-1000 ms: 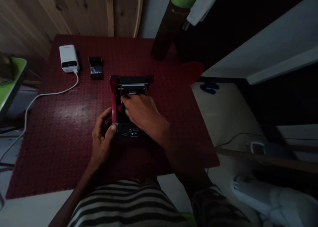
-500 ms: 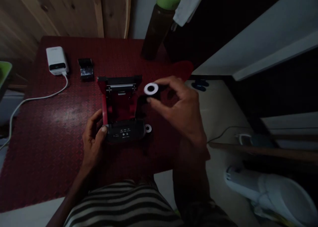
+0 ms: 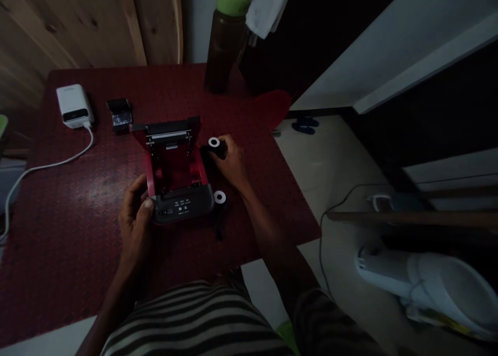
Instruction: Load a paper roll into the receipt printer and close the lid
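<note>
Across a dark red diamond-patterned mat (image 3: pixel 78 200), an open black-and-red portable printer (image 3: pixel 173 166) sits just in front of your body, its red inner compartment facing up toward you. Your left hand (image 3: pixel 134 216) is closed around the printer's left edge, with the thumb on its front corner, a firm hold that keeps the body steady and the compartment open to view. Your right hand (image 3: pixel 229 161) curls over a black paper roll with a white core (image 3: pixel 213 143), close beside the printer's right wall. A second white-cored roll (image 3: pixel 220 196) lies just beside the printer's front right corner. Farther off sit a white power bank (image 3: pixel 73 106) with a white cable (image 3: pixel 50 161), a small black box (image 3: pixel 119 113), and a dark bottle with a green cap (image 3: pixel 224 50).
</note>
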The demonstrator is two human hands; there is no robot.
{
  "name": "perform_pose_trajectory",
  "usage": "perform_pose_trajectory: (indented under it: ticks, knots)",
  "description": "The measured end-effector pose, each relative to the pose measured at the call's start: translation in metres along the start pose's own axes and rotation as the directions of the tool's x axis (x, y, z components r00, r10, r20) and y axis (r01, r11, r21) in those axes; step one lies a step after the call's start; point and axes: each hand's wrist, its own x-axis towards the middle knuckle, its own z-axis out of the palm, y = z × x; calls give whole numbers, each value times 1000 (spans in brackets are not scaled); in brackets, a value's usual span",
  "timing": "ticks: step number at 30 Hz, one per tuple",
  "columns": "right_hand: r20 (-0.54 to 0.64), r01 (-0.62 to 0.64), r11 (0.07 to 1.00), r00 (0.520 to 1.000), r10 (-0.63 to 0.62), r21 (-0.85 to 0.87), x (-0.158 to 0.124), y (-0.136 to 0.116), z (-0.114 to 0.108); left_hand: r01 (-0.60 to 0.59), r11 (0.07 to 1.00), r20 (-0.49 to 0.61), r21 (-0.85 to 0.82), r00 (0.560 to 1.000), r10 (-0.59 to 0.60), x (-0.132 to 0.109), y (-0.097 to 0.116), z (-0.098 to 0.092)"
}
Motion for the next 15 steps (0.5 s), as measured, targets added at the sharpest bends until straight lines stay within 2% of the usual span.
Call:
perform_pose_trajectory:
  ticks: [5, 9, 11, 13, 15]
  knots:
    - [29, -18, 1000, 999, 18, 6, -15, 0, -17, -1, 1000, -4, 30, 1000, 1, -1, 2, -2]
    - [15, -37, 999, 999, 37, -10, -63, -8, -49, 2, 999, 5, 45, 1000, -2, -1, 5, -1]
    - [60, -52, 999, 997, 52, -7, -92, -15, -63, 9, 999, 13, 44, 1000, -10, -1, 5, 0]
    - [135, -79, 997, 988, 77, 8, -115, -21, -68, 9, 999, 7, 39, 1000, -9, -1, 3, 0]
    - [191, -98, 995, 978, 90, 29, -128, -26, -63, -2, 999, -4, 44, 1000, 2, 0, 2, 0]
